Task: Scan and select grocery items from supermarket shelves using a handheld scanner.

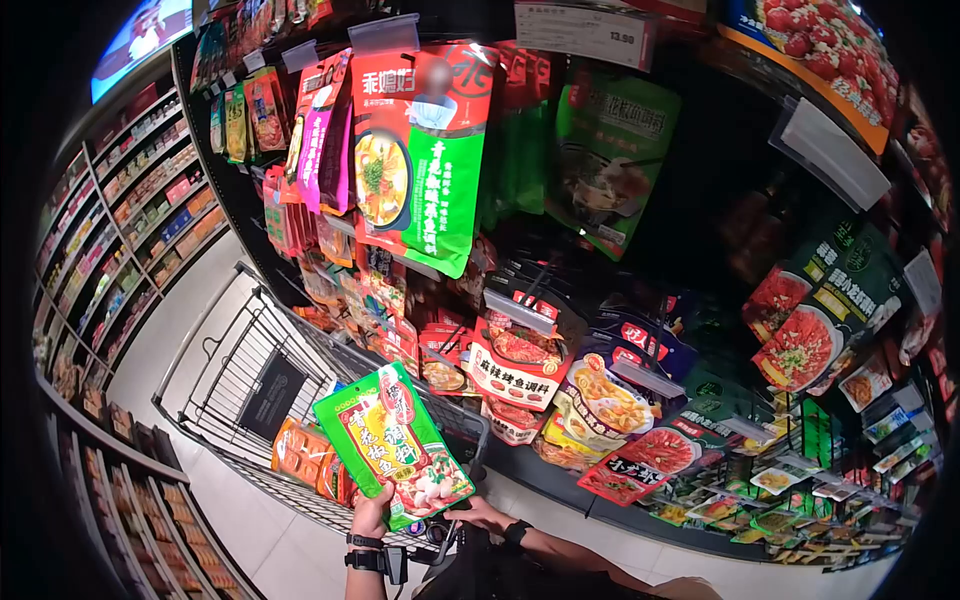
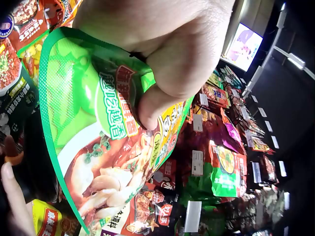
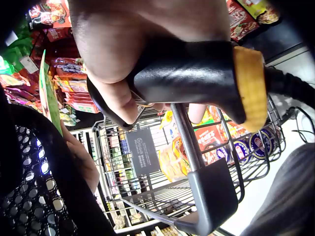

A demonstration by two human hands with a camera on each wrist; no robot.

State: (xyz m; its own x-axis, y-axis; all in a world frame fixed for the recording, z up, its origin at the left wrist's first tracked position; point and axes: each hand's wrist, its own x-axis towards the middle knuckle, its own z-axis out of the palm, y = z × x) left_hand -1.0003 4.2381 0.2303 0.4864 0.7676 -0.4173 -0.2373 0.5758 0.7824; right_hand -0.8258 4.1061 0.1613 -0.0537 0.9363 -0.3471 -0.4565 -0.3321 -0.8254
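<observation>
In the head view, a green and yellow sauce packet [image 1: 395,440] leans above the cart, its lower edge pinched by my left hand [image 1: 370,515]. The left wrist view shows the thumb of that hand [image 2: 182,54] pressing the front of the packet [image 2: 83,142]. My right hand [image 1: 488,516] is just right of the packet in the head view. In the right wrist view, my right hand [image 3: 115,49] grips a black handle-like object [image 3: 187,78] with a yellow end, over the shopping cart [image 3: 214,196]. What this object is, I cannot tell.
Orange packages [image 1: 303,452] lie inside the wire cart [image 1: 215,430]. Hanging sauce packets [image 1: 420,150] fill the dark rack ahead and to the right. Stocked shelves [image 1: 130,200] line the left side, past a tiled floor [image 1: 205,480]. A lit screen [image 1: 140,40] is at upper left.
</observation>
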